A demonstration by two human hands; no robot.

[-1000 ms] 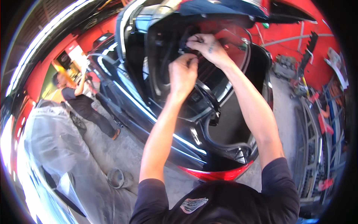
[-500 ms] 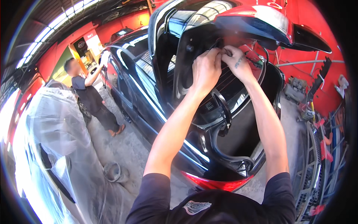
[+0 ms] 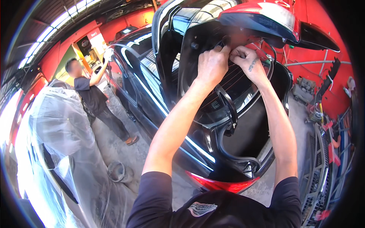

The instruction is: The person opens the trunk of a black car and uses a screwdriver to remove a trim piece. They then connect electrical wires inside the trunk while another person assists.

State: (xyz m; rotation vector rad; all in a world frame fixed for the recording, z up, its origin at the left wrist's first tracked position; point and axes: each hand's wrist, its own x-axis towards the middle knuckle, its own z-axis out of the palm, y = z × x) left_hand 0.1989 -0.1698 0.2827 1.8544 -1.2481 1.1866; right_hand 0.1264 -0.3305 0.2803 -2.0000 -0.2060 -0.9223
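Both my arms reach up to the inner side of the raised boot lid (image 3: pixel 190 45) of a black car (image 3: pixel 140 76). My left hand (image 3: pixel 213 65) is closed just under the lid's inner panel, its fingertips hidden. A little to its right, my right hand (image 3: pixel 246 62) is closed in a pinch; whatever it holds is too small or hidden to make out. A narrow gap lies between the hands. Thin red and dark wires (image 3: pixel 261 47) hang beside my right hand. A red-and-black light panel (image 3: pixel 262 22) juts out above. Below the hands is a curved black hinge arm (image 3: pixel 228 106).
The open boot (image 3: pixel 243 142) and a red tail light (image 3: pixel 224 185) lie below my arms. At left are a plastic-covered vehicle (image 3: pixel 64 133), a grey bucket (image 3: pixel 119 171) and a co-worker (image 3: pixel 91 95) beside the car. Car parts (image 3: pixel 319 167) lean along the right side.
My right hand has shifted slightly right, apart from the left, which has moved only a little. The co-worker's legs have changed stance, with one foot farther right and nearer.
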